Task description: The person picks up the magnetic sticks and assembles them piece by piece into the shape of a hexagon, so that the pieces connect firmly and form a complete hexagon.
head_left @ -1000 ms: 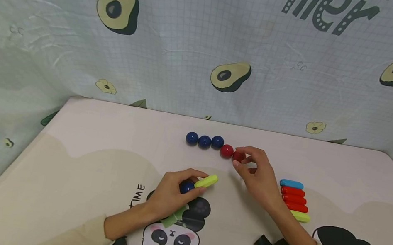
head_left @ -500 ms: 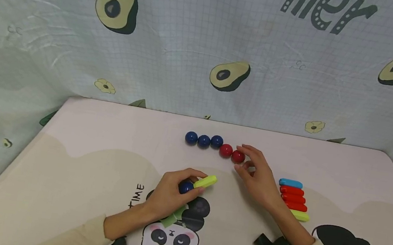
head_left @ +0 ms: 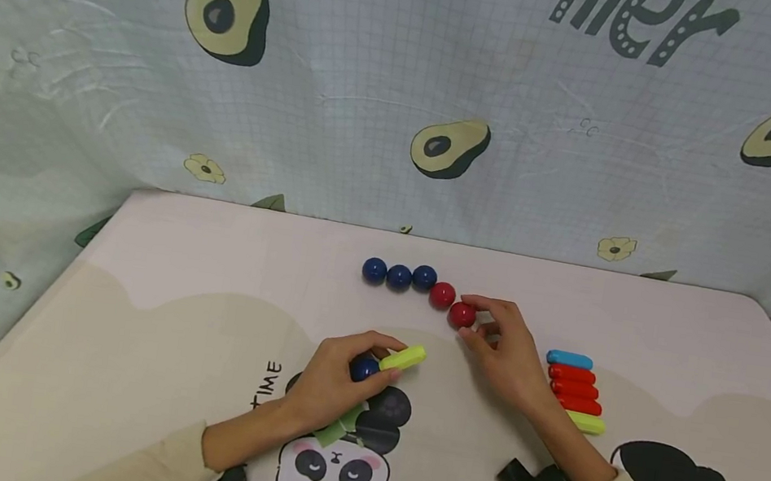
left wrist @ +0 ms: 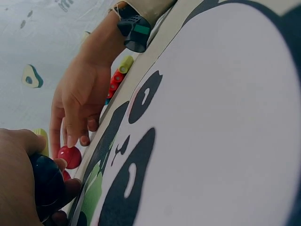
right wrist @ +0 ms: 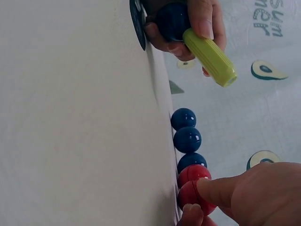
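On the mat, head view:
Right hand (head_left: 506,352): reaches from the near right towards the far middle, wrist low, fingers bent; thumb and forefinger pinch the red ball (head_left: 461,314).
Red ball: right end of a row, touching a second red ball (head_left: 442,294) on its far left; three blue balls (head_left: 398,276) carry the row on to the left.
Left hand (head_left: 336,377): rests on the table (head_left: 184,303) near the middle, fingers curled round a dark blue ball (head_left: 364,368) with a yellow-green stick (head_left: 403,357) jutting out to the right, joined to it.
Stack of sticks (head_left: 570,390): just right of the right hand, one blue, three red, one yellow-green, lying side by side.
Backdrop: avocado-print cloth (head_left: 407,87) behind the table.

Left wrist view:
Left hand (left wrist: 21,181): close at the lower left, fingers wrapped round the dark blue ball (left wrist: 46,184).
Right hand (left wrist: 80,99): comes down from above, fingers pointing downwards, tips at the red ball (left wrist: 70,157).
Sticks: red and yellow-green ends (left wrist: 120,70) show behind the right wrist.

Right wrist view:
Right hand (right wrist: 249,195): forefinger laid on the top of the red ball (right wrist: 193,195), thumb under it at the frame edge; a narrow pinch.
Row: second red ball (right wrist: 192,173) touches it, then the three blue balls (right wrist: 187,139) in line.
Left hand (right wrist: 188,23): at the top, gripping the dark blue ball (right wrist: 172,20), the yellow-green stick (right wrist: 209,56) slanting out from it.
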Available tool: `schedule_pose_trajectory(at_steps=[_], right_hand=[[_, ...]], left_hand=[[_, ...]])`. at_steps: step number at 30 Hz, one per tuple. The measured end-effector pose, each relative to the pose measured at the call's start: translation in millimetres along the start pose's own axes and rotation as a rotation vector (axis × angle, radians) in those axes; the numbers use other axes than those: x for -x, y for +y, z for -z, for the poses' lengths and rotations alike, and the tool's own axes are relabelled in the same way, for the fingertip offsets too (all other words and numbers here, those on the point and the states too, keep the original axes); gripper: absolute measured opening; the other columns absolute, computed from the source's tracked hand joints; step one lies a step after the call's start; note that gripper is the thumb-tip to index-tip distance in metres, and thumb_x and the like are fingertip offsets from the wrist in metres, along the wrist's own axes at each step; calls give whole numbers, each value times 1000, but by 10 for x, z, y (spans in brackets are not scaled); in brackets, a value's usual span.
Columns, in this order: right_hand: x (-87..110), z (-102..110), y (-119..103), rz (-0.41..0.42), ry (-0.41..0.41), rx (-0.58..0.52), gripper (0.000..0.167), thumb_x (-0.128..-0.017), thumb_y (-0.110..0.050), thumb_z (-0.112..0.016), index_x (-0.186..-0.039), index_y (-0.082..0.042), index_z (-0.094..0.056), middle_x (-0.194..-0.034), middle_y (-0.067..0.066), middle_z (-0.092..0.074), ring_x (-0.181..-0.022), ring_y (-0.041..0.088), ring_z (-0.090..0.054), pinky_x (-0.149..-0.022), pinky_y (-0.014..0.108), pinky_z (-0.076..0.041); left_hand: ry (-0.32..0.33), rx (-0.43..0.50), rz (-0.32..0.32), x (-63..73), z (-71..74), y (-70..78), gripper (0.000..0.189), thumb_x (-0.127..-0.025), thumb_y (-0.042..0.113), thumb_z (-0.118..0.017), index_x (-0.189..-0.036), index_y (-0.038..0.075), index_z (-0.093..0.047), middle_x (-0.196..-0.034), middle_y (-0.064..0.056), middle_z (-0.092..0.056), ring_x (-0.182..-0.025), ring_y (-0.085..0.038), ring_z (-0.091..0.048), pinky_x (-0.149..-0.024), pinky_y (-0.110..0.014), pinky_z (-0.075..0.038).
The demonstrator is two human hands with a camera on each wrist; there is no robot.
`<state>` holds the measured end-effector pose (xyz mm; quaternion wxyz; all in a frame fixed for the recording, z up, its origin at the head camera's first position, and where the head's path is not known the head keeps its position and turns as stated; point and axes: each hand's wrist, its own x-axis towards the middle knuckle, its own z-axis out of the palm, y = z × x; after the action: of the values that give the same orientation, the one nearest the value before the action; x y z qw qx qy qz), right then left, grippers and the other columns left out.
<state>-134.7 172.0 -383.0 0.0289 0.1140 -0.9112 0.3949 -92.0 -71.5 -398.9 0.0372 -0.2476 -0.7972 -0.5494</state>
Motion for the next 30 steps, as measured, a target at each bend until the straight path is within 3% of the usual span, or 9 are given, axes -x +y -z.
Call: schedule_pose_trajectory(at_steps=[8, 14, 19, 25, 30], right_hand=[[-10, 11, -18, -27, -17, -10, 40, -89, -9, -68, -124, -15, -52, -117, 9, -55, -84, 21, -56, -70, 30, -50], [12, 13, -29, 21, -12, 33, 40, -87, -10, -70, -123, -13, -51, -115, 8, -56, -85, 20, -56, -71, 31, -51], [47, 27, -56, -1, -10, 27, 43, -87, -11, -71, -125, -13, -52, -117, 8, -57, -89, 21, -57, -73, 32, -52], [209, 84, -152, -62, -50, -92, 45, -88, -10, -70, -127, -15, -51, -116, 8, -56, -90, 23, -59, -67, 28, -53], [359, 75, -256, -34, -86, -258, 45, -88, -8, -69, -128, -16, -50, -113, 8, -56, -85, 22, -59, -63, 28, -54]], left_hand=[[2, 15, 0, -9, 2, 0, 29, -86, 14, -72, -115, 14, -67, -94, 1, -67, -84, -13, -59, -72, -25, -48], [3, 3, -3, -2, -5, -6, 29, -86, 14, -72, -115, 16, -67, -93, 4, -66, -84, -12, -59, -71, -25, -48], [-2, 4, 1, -3, -18, -3, 29, -86, 13, -72, -115, 17, -67, -93, 6, -66, -85, -10, -59, -72, -25, -48], [-24, 6, -5, -7, -18, 14, 31, -86, 13, -72, -116, 18, -66, -93, 6, -65, -83, -11, -57, -67, -23, -48], [-13, 1, -5, 7, -14, 13, 29, -86, 14, -72, -115, 17, -66, -91, 4, -63, -78, -13, -55, -61, -22, -45]])
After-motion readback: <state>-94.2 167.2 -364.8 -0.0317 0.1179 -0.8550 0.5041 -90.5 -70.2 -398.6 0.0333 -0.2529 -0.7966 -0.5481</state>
